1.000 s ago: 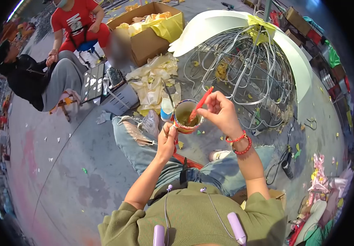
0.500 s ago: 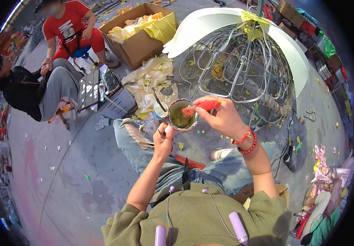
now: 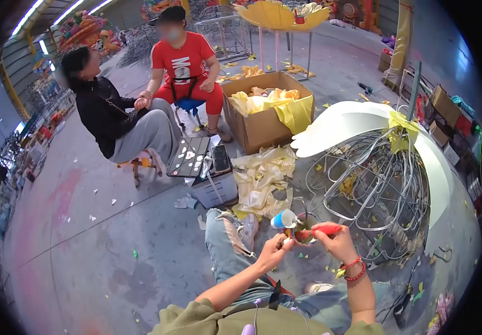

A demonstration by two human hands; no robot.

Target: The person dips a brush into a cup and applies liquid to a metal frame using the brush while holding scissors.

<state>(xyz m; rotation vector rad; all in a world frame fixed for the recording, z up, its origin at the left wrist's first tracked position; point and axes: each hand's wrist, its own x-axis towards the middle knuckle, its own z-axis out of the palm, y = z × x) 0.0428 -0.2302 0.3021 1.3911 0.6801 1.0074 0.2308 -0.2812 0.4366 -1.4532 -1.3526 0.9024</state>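
The right hand (image 3: pixel 336 243) pinches the red brush (image 3: pixel 328 229) between thumb and fingers; the left hand (image 3: pixel 274 251) grips the pot (image 3: pixel 308 225) at its side, just to the left of the right hand; the step looks like working the brush in the pot, and it would go best with the pot held firm and level, the wrist loose, and any excess wiped off on the rim; a light pinch should give better control than a fist.

The brush lies between the two hands, over the pot's mouth (whether its tip touches the contents I cannot tell); its long axis runs nearly crosswise, the butt at the right hand, the working end pointing towards the left hand and dipping slightly; the cup (image 3: pixel 279 220), just beyond the left hand, lies tilted, its mouth facing the pot, so bumping it seems a risk.
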